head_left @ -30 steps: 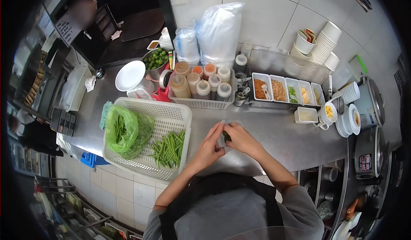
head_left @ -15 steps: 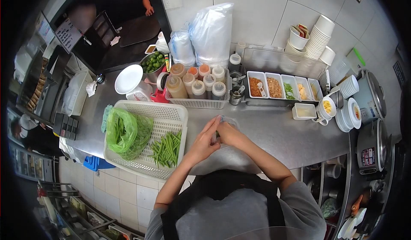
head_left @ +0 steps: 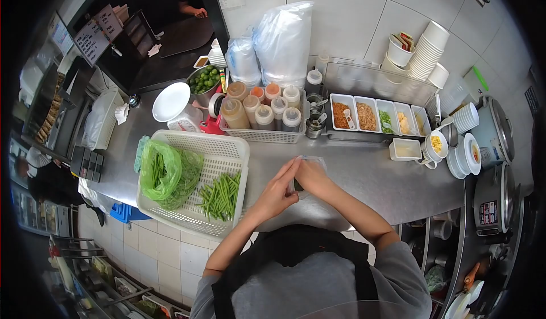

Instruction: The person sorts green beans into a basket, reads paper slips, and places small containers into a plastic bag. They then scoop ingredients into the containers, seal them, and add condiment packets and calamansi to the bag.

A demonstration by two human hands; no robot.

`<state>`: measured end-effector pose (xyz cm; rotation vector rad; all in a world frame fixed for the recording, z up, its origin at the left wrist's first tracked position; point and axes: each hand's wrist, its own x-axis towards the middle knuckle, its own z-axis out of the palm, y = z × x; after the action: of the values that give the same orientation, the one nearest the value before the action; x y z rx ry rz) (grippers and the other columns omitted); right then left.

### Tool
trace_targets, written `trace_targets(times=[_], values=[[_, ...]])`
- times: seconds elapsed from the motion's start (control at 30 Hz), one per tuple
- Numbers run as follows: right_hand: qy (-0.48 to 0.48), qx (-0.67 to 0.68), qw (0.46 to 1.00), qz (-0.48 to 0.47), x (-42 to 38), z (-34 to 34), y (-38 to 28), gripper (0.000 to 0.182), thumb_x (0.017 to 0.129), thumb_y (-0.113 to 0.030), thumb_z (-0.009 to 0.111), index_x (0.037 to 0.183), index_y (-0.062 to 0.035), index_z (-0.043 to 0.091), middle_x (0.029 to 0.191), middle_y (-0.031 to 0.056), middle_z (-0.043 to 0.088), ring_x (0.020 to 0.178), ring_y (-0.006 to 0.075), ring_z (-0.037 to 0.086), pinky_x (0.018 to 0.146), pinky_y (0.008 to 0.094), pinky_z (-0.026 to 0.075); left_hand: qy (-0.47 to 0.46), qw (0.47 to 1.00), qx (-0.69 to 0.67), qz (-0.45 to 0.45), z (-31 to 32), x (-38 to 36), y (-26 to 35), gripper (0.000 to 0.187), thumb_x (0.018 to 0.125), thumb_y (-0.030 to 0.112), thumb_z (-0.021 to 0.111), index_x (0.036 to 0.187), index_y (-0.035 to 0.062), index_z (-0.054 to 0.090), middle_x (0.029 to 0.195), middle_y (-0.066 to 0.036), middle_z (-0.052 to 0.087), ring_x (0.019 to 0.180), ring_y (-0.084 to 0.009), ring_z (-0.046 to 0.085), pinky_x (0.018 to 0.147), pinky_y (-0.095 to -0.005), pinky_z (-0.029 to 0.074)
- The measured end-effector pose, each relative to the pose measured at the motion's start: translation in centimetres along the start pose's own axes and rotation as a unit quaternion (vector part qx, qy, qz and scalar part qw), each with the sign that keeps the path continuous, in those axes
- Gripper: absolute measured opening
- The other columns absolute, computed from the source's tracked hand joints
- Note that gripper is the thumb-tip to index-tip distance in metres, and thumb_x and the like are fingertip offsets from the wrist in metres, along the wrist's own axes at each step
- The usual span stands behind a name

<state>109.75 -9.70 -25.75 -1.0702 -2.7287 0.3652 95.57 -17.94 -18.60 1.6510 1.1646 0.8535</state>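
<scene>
I see a long shiny metal counter [head_left: 369,177] under a wall of white tiles [head_left: 352,17]. My left hand [head_left: 277,191] and right hand [head_left: 313,177] are pressed together over the counter, just right of the white basket [head_left: 227,148]. Both pinch a small clear bag [head_left: 310,161] with something dark green inside — I cannot tell what it is. The fingers are closed on the bag.

The basket holds a pile of green beans [head_left: 220,195] and a green bag [head_left: 161,171] with more greens. Behind it stand sauce bottles [head_left: 259,111] in a tray, a white plate [head_left: 170,101] and a bowl of limes [head_left: 205,80]. To the right sit little tubs of toppings [head_left: 378,116], stacked paper cups [head_left: 429,51] and a rice cooker [head_left: 492,131] — all near the wall.
</scene>
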Motion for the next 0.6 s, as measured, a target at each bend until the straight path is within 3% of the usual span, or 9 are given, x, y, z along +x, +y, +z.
trace_targets(times=[0.13,0.33,0.5,0.6], values=[[0.018,-0.009,1.000,-0.024,0.2,-0.5,-0.3,0.012,0.074,-0.010,0.056,0.078,-0.0008,0.063,0.075,0.0144,0.064,0.066,0.0305,0.065,0.055,0.0375,0.052,0.003,1.000,0.006,-0.001,0.0,0.0,-0.5,0.089,0.067,-0.013,0.059,0.144,0.0139,0.024,0.145,-0.012,0.028,0.065,-0.0143,0.049,0.063,-0.0261,0.048],[-0.039,-0.086,0.995,-0.031,0.3,-2.0,-2.1,0.012,0.074,-0.010,0.056,0.080,-0.0022,0.063,0.075,0.0121,0.065,0.066,0.0281,0.065,0.054,0.0376,0.052,0.011,1.000,0.021,-0.010,-0.3,-0.2,-0.8,0.086,0.067,-0.014,0.058,0.143,0.0134,0.027,0.144,-0.012,0.029,0.068,-0.0129,0.049,0.063,-0.0249,0.048],[0.049,-0.033,0.998,0.010,0.2,-2.0,-1.3,0.010,0.072,-0.011,0.058,0.075,-0.0029,0.063,0.073,0.0129,0.064,0.067,0.0281,0.065,0.056,0.0381,0.052,0.007,0.999,0.031,0.020,-0.2,-0.2,-1.2,0.080,0.070,-0.010,0.055,0.142,0.0099,0.027,0.142,-0.014,0.030,0.064,-0.0168,0.053,0.061,-0.0269,0.047],[0.000,-0.037,0.999,0.020,0.2,-2.1,-1.1,0.010,0.072,-0.012,0.060,0.074,-0.0027,0.064,0.074,0.0145,0.064,0.069,0.0298,0.065,0.058,0.0392,0.052,0.060,0.997,0.051,0.001,0.1,-0.3,-0.3,0.075,0.066,-0.013,0.058,0.135,0.0109,0.042,0.135,-0.012,0.037,0.075,-0.0175,0.053,0.065,-0.0291,0.049]])
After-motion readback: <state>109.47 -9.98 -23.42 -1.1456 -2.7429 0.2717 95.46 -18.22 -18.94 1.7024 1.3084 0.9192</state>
